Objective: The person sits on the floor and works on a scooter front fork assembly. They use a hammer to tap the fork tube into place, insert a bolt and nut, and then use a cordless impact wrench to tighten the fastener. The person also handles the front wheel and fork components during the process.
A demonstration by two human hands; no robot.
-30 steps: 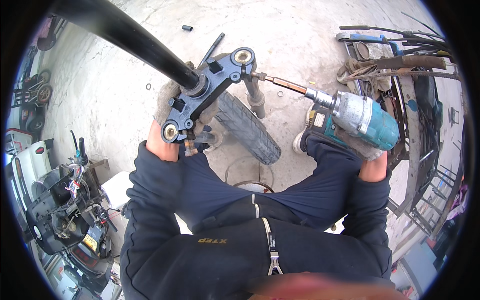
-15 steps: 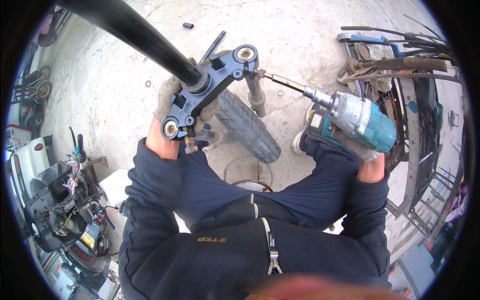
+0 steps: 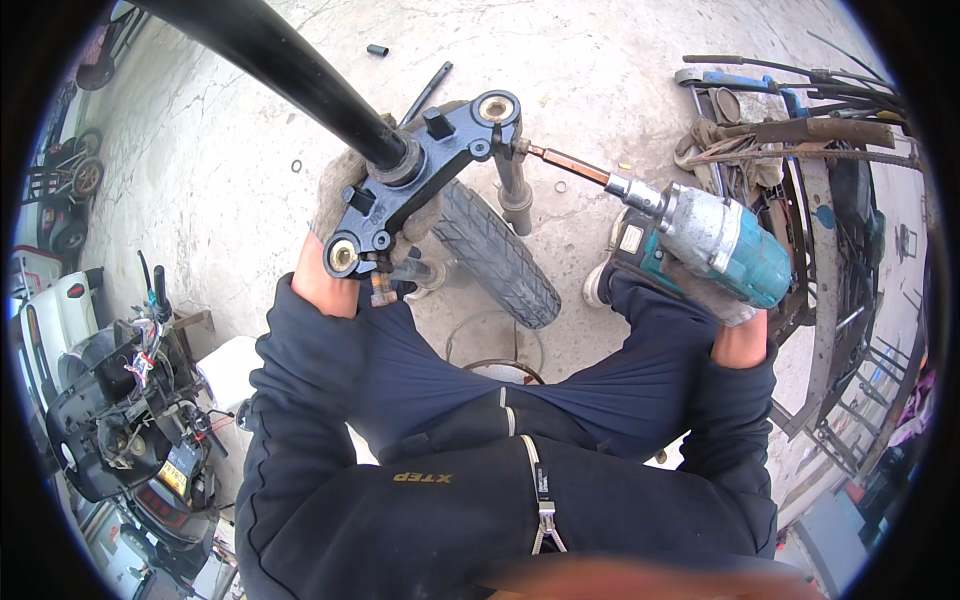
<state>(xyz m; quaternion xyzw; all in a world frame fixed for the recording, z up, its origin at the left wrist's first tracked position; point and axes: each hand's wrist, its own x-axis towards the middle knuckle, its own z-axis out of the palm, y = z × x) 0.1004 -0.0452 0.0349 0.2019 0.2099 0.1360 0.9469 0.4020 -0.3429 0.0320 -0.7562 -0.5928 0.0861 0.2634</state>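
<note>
At the near edge is the person's dark zipped jacket (image 3: 430,530), with navy trousers (image 3: 640,370) spread at the knees. Between the knees a black tire (image 3: 500,255) lies at a slant, a fork leg (image 3: 513,195) near its upper end.

The right hand (image 3: 705,290), in a grey work glove, has its grip closed around the handle of a teal and silver power drill (image 3: 725,235); whether a finger presses the trigger cannot be told. A long copper-coloured bit (image 3: 570,165) points left from the drill, its tip meeting a rusty bolt (image 3: 521,147) at the right end of a black fork clamp (image 3: 455,150). A second rusty bolt sits at the clamp's left end. The left hand (image 3: 335,195), also gloved, has its grip on the clamp from behind, partly hidden by it. A thick black tube (image 3: 300,80) rises from the clamp's middle toward the upper left.

Past them, on the concrete floor (image 3: 240,130), lie a thin dark bar (image 3: 430,92), a small ring (image 3: 297,165) and a short black sleeve (image 3: 377,50). A partly stripped motorbike (image 3: 110,420) stands at left, and a rusty metal frame (image 3: 815,260) at right.
</note>
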